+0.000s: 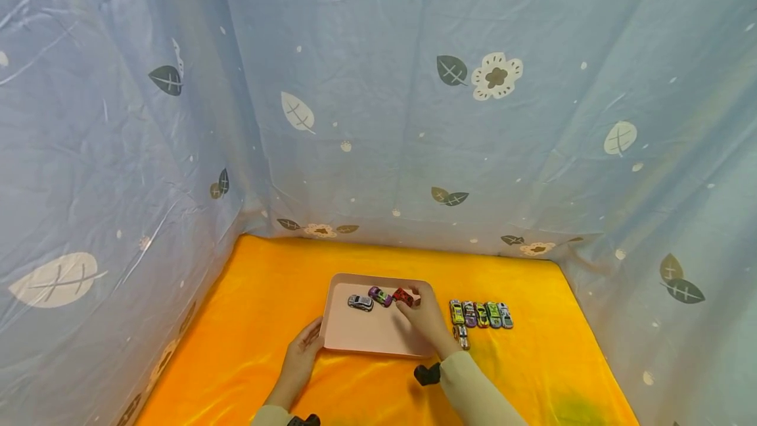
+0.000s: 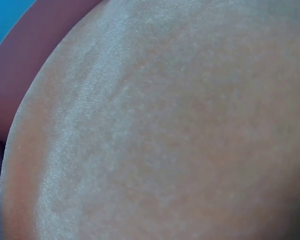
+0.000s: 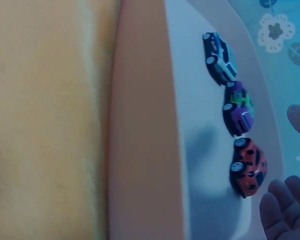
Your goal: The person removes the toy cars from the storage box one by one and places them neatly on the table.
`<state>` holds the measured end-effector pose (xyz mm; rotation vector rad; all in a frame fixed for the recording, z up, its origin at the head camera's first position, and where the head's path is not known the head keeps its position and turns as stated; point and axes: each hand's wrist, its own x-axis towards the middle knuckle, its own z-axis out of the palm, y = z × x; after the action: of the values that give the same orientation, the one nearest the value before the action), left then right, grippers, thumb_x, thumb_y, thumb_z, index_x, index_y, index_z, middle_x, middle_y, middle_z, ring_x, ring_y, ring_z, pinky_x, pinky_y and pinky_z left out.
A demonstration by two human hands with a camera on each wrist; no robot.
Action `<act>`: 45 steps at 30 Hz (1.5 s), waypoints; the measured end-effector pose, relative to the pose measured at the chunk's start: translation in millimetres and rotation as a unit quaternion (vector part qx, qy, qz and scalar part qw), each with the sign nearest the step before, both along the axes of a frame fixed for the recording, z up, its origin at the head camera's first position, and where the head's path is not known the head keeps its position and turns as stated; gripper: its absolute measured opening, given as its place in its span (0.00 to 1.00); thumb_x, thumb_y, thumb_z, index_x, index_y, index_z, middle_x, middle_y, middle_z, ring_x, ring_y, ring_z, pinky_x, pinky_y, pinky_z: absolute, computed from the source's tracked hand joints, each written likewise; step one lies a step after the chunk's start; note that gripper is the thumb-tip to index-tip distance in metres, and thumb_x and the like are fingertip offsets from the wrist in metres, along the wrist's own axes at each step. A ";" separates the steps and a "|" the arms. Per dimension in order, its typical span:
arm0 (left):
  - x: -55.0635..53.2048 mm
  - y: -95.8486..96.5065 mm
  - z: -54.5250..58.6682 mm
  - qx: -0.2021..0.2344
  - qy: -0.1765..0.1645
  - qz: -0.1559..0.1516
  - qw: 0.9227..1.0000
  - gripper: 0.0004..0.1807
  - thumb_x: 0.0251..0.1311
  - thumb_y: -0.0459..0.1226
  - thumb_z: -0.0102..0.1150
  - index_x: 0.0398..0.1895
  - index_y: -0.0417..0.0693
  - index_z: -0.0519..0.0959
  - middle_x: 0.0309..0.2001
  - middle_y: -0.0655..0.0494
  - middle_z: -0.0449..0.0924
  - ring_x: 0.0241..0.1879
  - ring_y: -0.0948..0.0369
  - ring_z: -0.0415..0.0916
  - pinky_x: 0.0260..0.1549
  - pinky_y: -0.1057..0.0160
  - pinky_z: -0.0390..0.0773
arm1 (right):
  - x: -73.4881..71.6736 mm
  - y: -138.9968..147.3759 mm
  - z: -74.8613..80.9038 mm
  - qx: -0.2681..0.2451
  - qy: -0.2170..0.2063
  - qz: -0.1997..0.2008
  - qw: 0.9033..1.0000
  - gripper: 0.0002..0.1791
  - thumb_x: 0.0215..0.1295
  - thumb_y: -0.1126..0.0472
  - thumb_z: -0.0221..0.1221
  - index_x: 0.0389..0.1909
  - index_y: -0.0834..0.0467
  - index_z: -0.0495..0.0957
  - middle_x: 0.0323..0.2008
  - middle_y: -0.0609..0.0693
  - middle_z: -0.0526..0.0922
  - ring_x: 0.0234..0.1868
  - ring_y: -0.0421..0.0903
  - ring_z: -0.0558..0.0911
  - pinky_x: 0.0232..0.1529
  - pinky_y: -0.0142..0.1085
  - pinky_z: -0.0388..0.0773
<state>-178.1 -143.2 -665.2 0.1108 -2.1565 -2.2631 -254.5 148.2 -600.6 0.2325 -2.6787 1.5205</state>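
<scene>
A pink tray lies on the yellow cloth. My left hand rests against its left edge with the fingers extended; the left wrist view is mostly skin, with a bit of tray wall. Inside the tray, a silver toy car, a purple and green toy car and a red toy car form a row along the far side. My right hand is over the tray's right part, thumb and fingers spread beside the red car. In the right wrist view, a gap shows between these fingers and that car.
Right of the tray, several toy cars stand side by side on the yellow cloth, with one more white toy car in front of them. Blue patterned curtains enclose the back and both sides.
</scene>
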 end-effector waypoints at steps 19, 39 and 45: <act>0.3 4.0 3.4 -0.006 -0.005 0.006 1.000 0.25 0.68 0.31 0.53 0.68 0.41 0.68 0.65 0.42 0.68 0.64 0.48 0.66 0.56 0.66 0.72 | 3.1 -8.3 -28.6 0.062 -0.057 -0.061 0.995 0.33 0.61 0.56 0.65 0.64 0.62 0.66 0.53 0.59 0.62 0.34 0.47 0.69 0.34 0.39 0.69; 0.6 2.2 5.0 -0.006 -0.010 0.004 1.000 0.24 0.69 0.33 0.53 0.68 0.41 0.68 0.65 0.41 0.68 0.65 0.46 0.65 0.56 0.64 0.73 | -0.2 -11.6 -30.6 0.099 -0.049 -0.062 0.992 0.17 0.65 0.62 0.62 0.49 0.64 0.71 0.46 0.61 0.68 0.40 0.51 0.76 0.51 0.50 0.77; 0.8 0.6 5.6 -0.003 -0.015 0.004 1.000 0.25 0.70 0.33 0.52 0.69 0.42 0.67 0.66 0.41 0.67 0.65 0.47 0.64 0.57 0.64 0.72 | 0.6 -16.3 -25.6 0.114 -0.063 -0.073 0.989 0.16 0.67 0.62 0.60 0.50 0.66 0.70 0.44 0.62 0.70 0.40 0.51 0.75 0.48 0.49 0.78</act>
<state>-177.2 -142.7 -659.6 0.1547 -2.1743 -2.2648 -253.9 131.9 -626.2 -0.0530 -2.8935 1.2272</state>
